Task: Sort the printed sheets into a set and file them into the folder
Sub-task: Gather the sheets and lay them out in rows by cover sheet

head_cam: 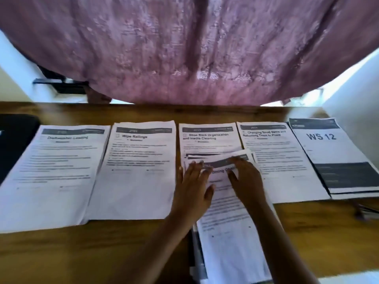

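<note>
The set [227, 222] lies at the near edge of the table [82, 253], about its middle, with its head overlapping the Shoe Rack pile [207, 138]. Our left hand [192, 189] presses flat on the set's left margin, fingers spread. Our right hand [249, 181] seems to pinch the top sheet's head between thumb and curled fingers (blur makes that less than sure).

We judge this to be the collating step: a sheet is being laid or squared onto the set. The next move calls for aligning the edges, then drawing from the other piles [135, 177], five in all, ranged across the table's far half, before any filing.

We cannot place the folder. A grey strip [198, 261] under the set's left side may be it, and a black slab [14, 140] sits at the left edge. Neither shows anything inside.
</note>
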A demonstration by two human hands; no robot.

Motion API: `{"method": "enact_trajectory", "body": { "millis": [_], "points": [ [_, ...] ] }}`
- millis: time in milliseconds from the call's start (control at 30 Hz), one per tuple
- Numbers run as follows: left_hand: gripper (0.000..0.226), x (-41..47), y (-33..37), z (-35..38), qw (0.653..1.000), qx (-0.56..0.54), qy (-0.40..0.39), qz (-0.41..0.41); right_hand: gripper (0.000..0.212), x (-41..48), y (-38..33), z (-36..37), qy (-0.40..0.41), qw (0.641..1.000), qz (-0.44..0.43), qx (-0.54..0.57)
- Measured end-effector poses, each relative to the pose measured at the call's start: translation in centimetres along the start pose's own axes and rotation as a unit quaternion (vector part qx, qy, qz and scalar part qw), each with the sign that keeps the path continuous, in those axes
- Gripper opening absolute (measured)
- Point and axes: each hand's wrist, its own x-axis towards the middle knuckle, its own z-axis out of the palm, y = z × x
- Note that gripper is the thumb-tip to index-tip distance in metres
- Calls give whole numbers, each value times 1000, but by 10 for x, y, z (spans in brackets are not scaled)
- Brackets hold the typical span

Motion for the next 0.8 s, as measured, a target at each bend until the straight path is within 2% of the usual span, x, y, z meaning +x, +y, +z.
{"method": "enact_trajectory", "body": {
  "millis": [100,200,367,500,700,800],
  "points": [
    [71,0,17,31,994,46,-87,-41,68,-2,49,-9,-119,992,28,-27],
    [72,-3,16,48,993,61,-93,-50,79,-3,65,-8,-160,987,24,0],
    [61,-5,13,56,992,104,-59,-43,80,-6,64,-7,-134,990,7,35],
    [64,-5,12,56,993,97,-59,-44,78,-13,58,-16,-72,991,62,99],
    [66,-7,10,59,991,112,-56,-38,78,-14,64,-34,-71,952,176,239],
    [66,-7,10,59,992,108,-49,-33,63,-15,70,-35,-76,940,182,280]
  ]
}}
